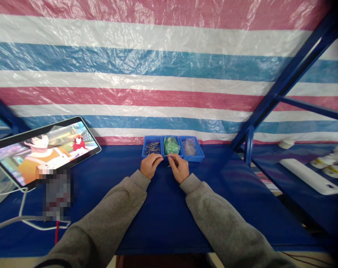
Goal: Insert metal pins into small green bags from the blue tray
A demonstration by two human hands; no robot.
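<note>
My left hand [149, 165] and my right hand [179, 167] meet just in front of three joined blue bins, fingertips pinched close together. Between them shows a tiny thin piece [165, 156], too small to name. Another slim, pale bit pokes out below my right fingers. In the left bin [143, 149] lie many small metal pieces [152, 147] that look like screws or pins. Green plastic pieces [171, 144] fill the middle bin. Clear plastic pieces [189, 146] are in the right bin [198, 159]. My fingers partly cover the front edges of the bins.
A tablet [50, 149] playing a cartoon leans at the left, with white cables [22, 204] and a blurred-out object [58, 195] before it. A blue frame post [280, 82] rises at right. Beyond it a second blue surface holds a long white object [310, 175] and several rolls [332, 163].
</note>
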